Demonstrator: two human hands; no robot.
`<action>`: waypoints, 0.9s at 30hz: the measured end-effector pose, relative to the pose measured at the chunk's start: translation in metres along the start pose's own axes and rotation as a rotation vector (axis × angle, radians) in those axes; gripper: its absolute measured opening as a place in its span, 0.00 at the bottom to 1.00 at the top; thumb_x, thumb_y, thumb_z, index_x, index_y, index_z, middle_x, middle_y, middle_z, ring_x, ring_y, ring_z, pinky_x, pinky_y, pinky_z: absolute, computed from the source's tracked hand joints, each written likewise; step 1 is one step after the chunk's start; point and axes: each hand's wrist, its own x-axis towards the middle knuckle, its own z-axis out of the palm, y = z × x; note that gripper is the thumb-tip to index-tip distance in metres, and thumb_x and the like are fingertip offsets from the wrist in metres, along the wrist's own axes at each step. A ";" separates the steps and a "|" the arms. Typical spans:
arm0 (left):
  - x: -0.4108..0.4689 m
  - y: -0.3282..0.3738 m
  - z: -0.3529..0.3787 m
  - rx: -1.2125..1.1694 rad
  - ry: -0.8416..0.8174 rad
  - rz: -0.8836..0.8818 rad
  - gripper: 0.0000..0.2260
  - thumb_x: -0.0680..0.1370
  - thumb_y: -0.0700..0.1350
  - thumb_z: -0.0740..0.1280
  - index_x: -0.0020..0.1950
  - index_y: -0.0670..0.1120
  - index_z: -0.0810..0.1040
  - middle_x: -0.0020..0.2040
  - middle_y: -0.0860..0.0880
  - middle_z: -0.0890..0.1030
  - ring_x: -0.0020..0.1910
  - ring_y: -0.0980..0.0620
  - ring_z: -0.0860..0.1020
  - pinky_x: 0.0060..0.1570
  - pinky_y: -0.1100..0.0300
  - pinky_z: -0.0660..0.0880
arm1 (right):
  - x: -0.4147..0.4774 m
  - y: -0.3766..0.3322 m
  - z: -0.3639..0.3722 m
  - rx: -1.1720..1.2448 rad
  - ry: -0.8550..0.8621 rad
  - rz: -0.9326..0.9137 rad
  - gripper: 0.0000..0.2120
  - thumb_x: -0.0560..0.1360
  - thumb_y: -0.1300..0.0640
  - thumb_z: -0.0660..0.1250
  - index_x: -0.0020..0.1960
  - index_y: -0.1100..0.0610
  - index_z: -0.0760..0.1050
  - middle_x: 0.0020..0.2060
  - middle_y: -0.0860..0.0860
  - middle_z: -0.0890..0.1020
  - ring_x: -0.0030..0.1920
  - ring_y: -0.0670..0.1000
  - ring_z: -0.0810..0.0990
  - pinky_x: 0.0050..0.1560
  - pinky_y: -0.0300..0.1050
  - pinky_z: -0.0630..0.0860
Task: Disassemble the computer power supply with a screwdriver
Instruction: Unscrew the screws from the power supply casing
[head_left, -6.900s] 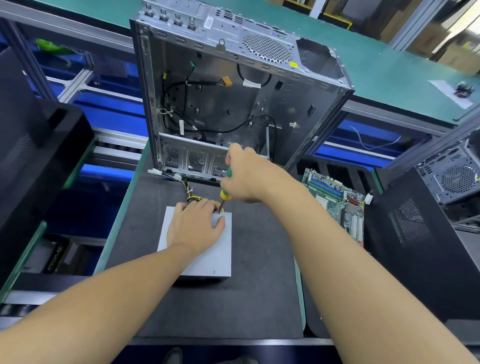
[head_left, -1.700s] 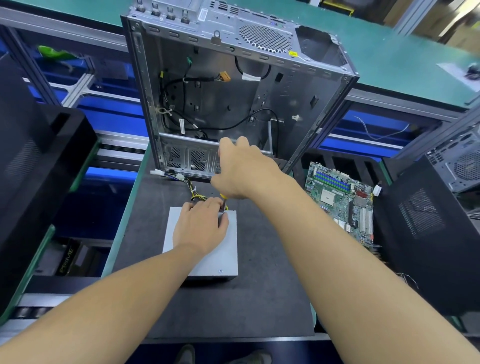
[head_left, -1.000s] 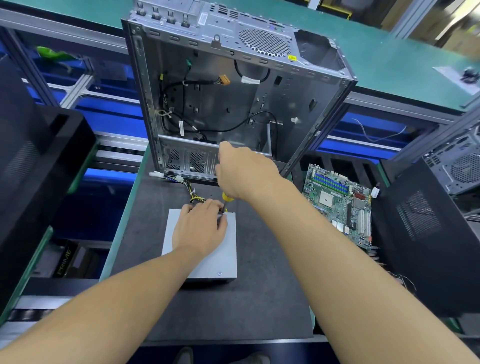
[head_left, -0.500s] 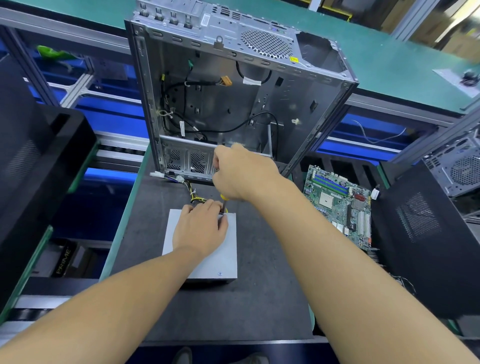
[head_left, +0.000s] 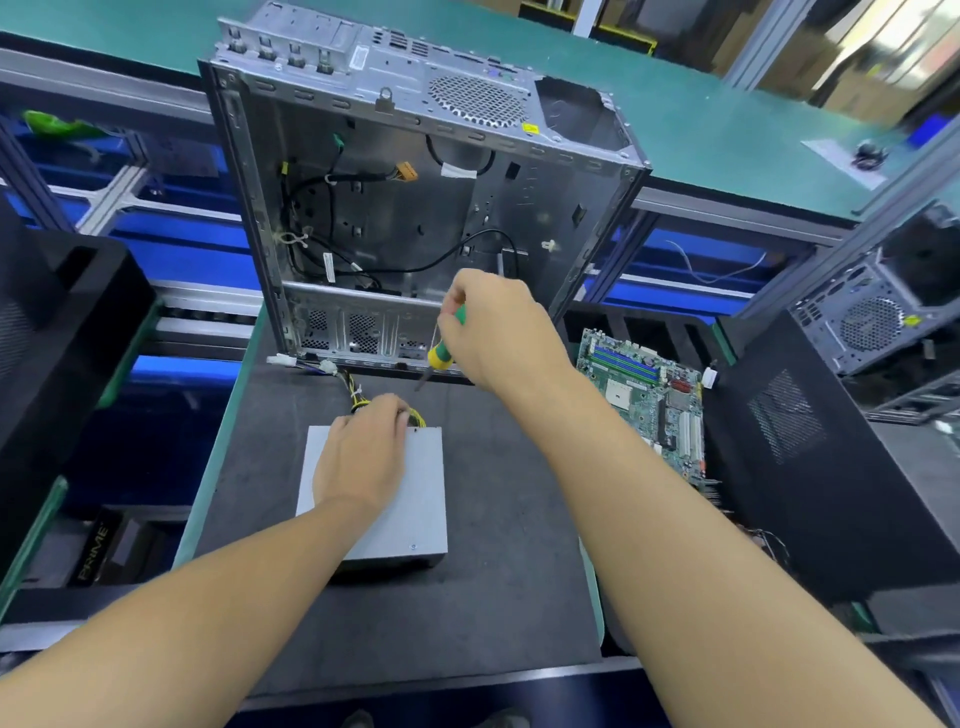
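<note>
A grey metal power supply (head_left: 415, 499) lies flat on the dark mat (head_left: 493, 597). A bundle of yellow and black cables (head_left: 358, 395) leaves its far edge. My left hand (head_left: 358, 457) rests on the box's top, its fingers curled over the far edge by the cables. My right hand (head_left: 498, 332) grips a green and yellow screwdriver (head_left: 441, 353), held tilted above the mat. Its tip points down and left, off the box's far right corner.
An open, gutted computer case (head_left: 415, 208) stands upright just beyond the box. A green motherboard (head_left: 649, 405) lies to the right, next to a black case panel (head_left: 805, 441). More black housings (head_left: 52, 338) stand at the left. A teal bench (head_left: 727, 130) runs behind.
My right hand has lifted the screwdriver up and away from the box's far right corner, so the handle and shaft show. My left hand stays on the box.
</note>
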 end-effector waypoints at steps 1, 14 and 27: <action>0.001 -0.001 0.000 -0.008 -0.002 -0.021 0.07 0.84 0.51 0.52 0.52 0.56 0.69 0.47 0.60 0.73 0.47 0.48 0.67 0.41 0.52 0.66 | -0.003 0.008 -0.001 0.064 0.055 0.052 0.01 0.77 0.57 0.62 0.47 0.53 0.73 0.48 0.51 0.78 0.46 0.56 0.76 0.40 0.47 0.69; -0.006 0.007 0.003 0.050 0.069 0.341 0.09 0.83 0.48 0.60 0.46 0.54 0.76 0.42 0.60 0.76 0.45 0.53 0.75 0.51 0.54 0.65 | -0.103 0.106 0.101 1.470 -0.132 1.033 0.04 0.74 0.66 0.61 0.48 0.62 0.73 0.38 0.59 0.75 0.27 0.51 0.76 0.31 0.42 0.71; -0.057 0.178 0.090 -0.646 -0.906 -0.303 0.06 0.82 0.36 0.63 0.46 0.40 0.76 0.39 0.43 0.81 0.30 0.53 0.82 0.30 0.62 0.77 | -0.157 0.230 0.023 1.324 0.214 1.098 0.04 0.76 0.64 0.63 0.48 0.59 0.76 0.34 0.54 0.74 0.26 0.48 0.71 0.24 0.38 0.66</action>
